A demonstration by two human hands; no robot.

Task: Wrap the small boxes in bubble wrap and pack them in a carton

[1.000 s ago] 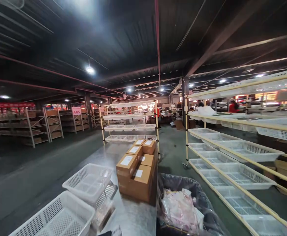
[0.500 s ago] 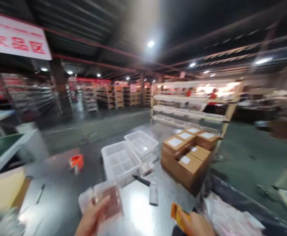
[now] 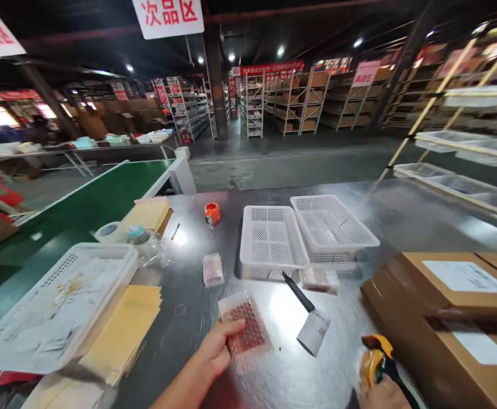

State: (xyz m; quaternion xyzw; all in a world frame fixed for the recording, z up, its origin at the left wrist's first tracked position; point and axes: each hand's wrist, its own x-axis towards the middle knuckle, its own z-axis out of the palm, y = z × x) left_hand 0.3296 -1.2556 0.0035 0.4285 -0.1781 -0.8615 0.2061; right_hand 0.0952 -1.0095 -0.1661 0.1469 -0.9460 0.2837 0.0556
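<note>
My left hand grips a bubble-wrapped packet with reddish contents, thumb on top, above the metal table. At the lower right, my right hand is wrapped round a yellow and black tool, partly cut off by the frame's bottom edge. Between the hands lies a black-handled object with a pale grey end. A small bubble-wrapped packet rests beyond my left hand, and another wrapped packet lies against the white baskets.
Two white baskets stand at mid table. Cardboard boxes are on the right. Left are a paper-filled basket, yellow envelopes and a green conveyor. An orange tape roll sits further back.
The head view has turned left, bringing the envelopes, paper-filled basket and conveyor into fuller view. The wrapped packet is still in my left hand and the yellow tool in my right.
</note>
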